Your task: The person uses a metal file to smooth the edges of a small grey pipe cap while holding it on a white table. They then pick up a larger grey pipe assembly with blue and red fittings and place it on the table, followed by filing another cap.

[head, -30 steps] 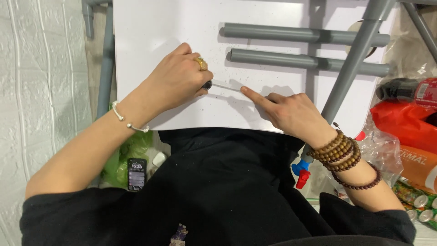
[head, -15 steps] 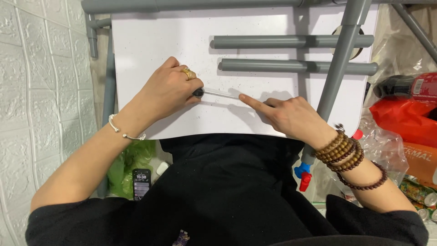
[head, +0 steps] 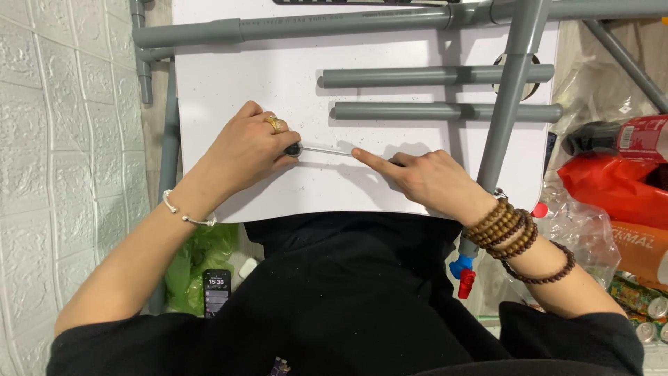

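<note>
My left hand [head: 250, 150], with a gold ring, is closed around the dark handle of a screwdriver [head: 316, 149] that lies almost flat on a white board [head: 292, 63]. The thin metal shaft runs to the right. My right hand [head: 424, 177] rests on the board with its index finger stretched out along the shaft's tip, which it partly hides. Wooden bead bracelets circle my right wrist, and a thin white bracelet my left.
Two loose grey tubes [head: 438, 75] [head: 445, 111] lie on the board beyond my hands. A grey tube frame [head: 508, 90] crosses the top and slants down on the right. Bags and a red bottle [head: 626, 139] are at right. A phone [head: 216, 292] lies below left.
The view has shifted, so the board and hands sit lower in frame. Both hands keep the same hold on the screwdriver and have barely moved against the board.
</note>
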